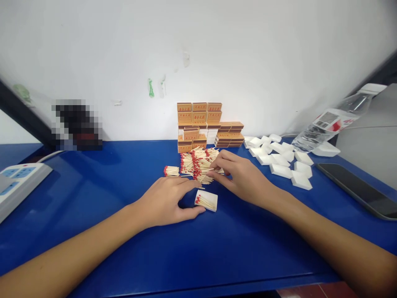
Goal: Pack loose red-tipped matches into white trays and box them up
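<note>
A small white matchbox tray (212, 196) with a few red-tipped matches in it lies on the blue table. My left hand (166, 199) rests at its left side, thumb and fingers spread around the near and far sides; whether they touch it I cannot tell. Behind the tray is a heap of loose matches (200, 161), their red heads mostly to the left. My right hand (240, 171) reaches into the heap's right side, thumb and forefinger pinched on matches. How many it holds is hidden. A smaller bundle of matches (171, 171) lies left of the heap.
Orange matchboxes (199, 117) stand stacked against the wall. Several white trays (281, 159) lie to the right, beside a leaning plastic bottle (333, 120) and a dark phone (356, 188). At the left edge sits a white power strip (23, 182).
</note>
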### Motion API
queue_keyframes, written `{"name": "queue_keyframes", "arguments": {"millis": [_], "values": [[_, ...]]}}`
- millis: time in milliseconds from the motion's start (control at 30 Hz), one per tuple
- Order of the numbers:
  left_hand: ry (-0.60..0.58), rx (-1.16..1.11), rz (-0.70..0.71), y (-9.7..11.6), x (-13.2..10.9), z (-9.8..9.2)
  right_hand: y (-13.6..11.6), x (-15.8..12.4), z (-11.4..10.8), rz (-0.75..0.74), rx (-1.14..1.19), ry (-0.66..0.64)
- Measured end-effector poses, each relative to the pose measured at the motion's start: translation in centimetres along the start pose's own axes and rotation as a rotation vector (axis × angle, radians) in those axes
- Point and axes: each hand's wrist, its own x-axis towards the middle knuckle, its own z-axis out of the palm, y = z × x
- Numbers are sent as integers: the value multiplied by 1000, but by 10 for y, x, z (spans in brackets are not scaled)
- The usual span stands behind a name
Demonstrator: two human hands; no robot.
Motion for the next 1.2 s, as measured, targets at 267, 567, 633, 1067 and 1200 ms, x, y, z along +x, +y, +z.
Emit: {"name": "queue_keyframes", "arguments": {"millis": [267,567,633,1067,1200], "values": [[41,42,-20,-2,2,0,-5,2,-8,-10,140,-31],[81,58,-58,-5,3,0,-12,-2,-4,-55,218,-186],[77,44,-51,-4,3,0,-12,-3,-4,-52,216,-194],[66,67,-56,-4,2,1,-13,-3,-2,-37,219,-249],[84,72,-51,-4,2,1,-12,-4,-4,-41,221,-246]]}}
